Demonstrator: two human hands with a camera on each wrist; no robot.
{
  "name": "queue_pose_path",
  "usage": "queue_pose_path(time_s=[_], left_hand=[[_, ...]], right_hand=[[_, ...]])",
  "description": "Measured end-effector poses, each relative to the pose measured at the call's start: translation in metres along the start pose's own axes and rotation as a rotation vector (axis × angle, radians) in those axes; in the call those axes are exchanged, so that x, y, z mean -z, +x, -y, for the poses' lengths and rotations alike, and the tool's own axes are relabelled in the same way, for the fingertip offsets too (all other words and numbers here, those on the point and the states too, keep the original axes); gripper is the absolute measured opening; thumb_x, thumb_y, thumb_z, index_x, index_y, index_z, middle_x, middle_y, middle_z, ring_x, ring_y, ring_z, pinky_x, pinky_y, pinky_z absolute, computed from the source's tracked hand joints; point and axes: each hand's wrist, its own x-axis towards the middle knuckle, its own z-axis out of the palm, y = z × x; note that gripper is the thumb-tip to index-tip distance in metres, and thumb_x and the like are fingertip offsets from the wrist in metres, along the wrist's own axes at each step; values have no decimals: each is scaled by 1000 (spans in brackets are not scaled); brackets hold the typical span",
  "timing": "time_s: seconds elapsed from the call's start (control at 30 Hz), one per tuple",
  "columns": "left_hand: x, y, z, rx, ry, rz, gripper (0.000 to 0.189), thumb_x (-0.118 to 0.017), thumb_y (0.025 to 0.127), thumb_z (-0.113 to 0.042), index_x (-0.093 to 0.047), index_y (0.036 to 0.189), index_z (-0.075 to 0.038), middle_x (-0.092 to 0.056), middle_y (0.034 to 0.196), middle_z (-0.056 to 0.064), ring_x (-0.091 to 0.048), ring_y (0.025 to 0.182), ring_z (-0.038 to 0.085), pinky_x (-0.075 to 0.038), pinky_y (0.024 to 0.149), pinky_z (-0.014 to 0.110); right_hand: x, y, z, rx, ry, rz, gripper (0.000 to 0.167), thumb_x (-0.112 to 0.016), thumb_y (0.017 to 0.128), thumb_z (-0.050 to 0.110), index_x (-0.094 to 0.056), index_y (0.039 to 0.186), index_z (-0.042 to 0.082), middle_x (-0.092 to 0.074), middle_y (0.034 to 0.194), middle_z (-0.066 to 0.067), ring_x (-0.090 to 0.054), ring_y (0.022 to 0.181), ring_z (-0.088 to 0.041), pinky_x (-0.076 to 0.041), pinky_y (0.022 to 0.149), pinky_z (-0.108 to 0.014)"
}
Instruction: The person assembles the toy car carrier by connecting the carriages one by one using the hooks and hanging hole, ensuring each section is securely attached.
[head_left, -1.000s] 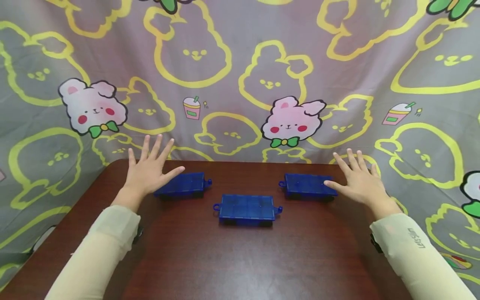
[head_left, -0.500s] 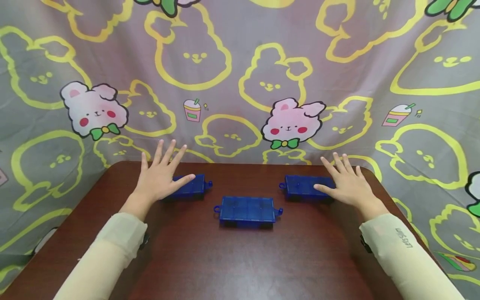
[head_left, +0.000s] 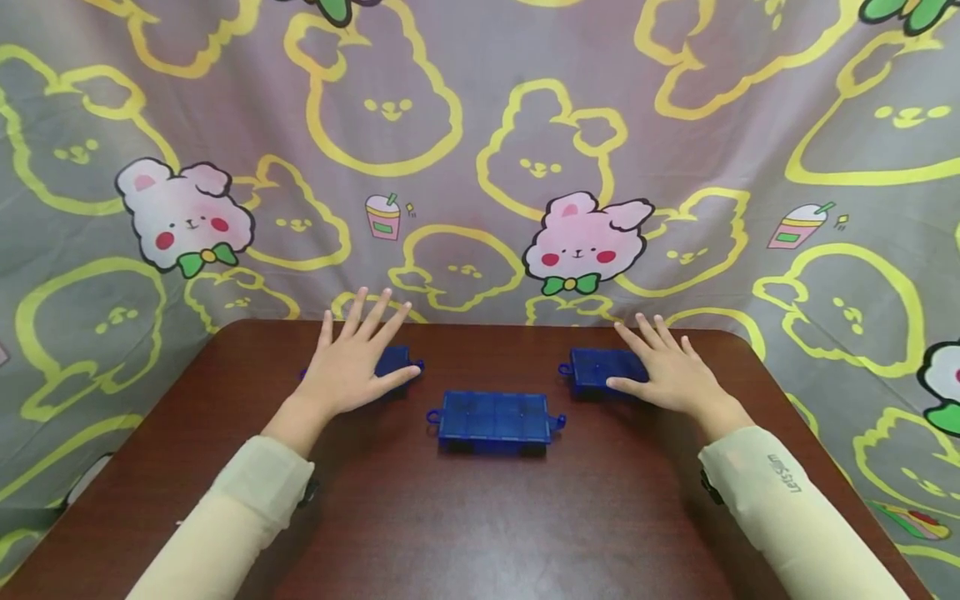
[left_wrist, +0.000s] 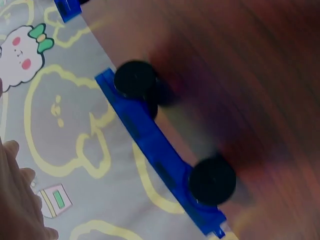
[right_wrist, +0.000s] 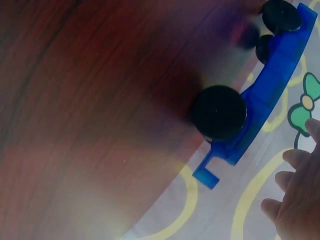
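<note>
Three blue toy wagons with black wheels stand on the table, each with a ring at one end and a peg at the other. My left hand (head_left: 345, 362), fingers spread, is over the left wagon (head_left: 392, 362) and hides much of it. The right wagon (head_left: 600, 369) is partly covered by my right hand (head_left: 671, 367), also with straight, spread fingers. Between them and nearer to me is the middle wagon (head_left: 493, 417), in full view. Neither hand grips anything. Both wrist views show a wagon side-on, with the left fingers (left_wrist: 27, 175) and right fingers (right_wrist: 295, 159) apart from it.
The dark red-brown wooden table (head_left: 495, 517) has rounded far corners. A grey curtain (head_left: 450, 125) printed with yellow outlines and white rabbits hangs right behind its far edge and along both sides.
Both hands have moved inward, the left to the right and the right to the left, each covering more of its wagon's inner part. The wagons have stayed in place.
</note>
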Motion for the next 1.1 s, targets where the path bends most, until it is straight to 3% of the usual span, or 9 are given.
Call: queue_pose_path(time_s=[0.27, 0.5, 0.83, 1.1], left_hand=[[-10, -1, -15, -54, -45, 34, 90, -45, 89, -76, -4, 160, -38, 5, 169, -4, 12, 156, 28, 2, 117, 71], [-20, -3, -30, -112, -103, 72, 89, -52, 90, -69, -4, 159, -40, 7, 168, -9, 16, 155, 23, 0, 118, 70], [-33, -4, -47, -240, -217, 201, 90, -58, 89, -66, -8, 159, -39, -7, 169, -7, 2, 157, 23, -12, 117, 70], [-36, -5, -59, -271, -250, 265, 90, -61, 87, -66, -18, 160, -33, -19, 167, -4, -8, 157, 23, -20, 117, 68]], right_hand=[[-8, 6, 8, 46, 25, 15, 96, -56, 87, 71, -18, 161, 21, -10, 167, -18, -1, 153, -44, -6, 114, -74], [-15, 8, 14, 84, 43, 28, 93, -67, 87, 58, -23, 159, 19, -11, 166, -20, -4, 151, -49, -10, 113, -75], [-21, 11, 17, 115, 59, 46, 90, -73, 86, 47, -26, 158, 21, -19, 165, -21, -10, 151, -50, -14, 113, -75], [-25, 13, 17, 138, 59, 53, 90, -76, 85, 42, -28, 158, 21, -24, 163, -21, -14, 148, -53, -16, 111, -76]])
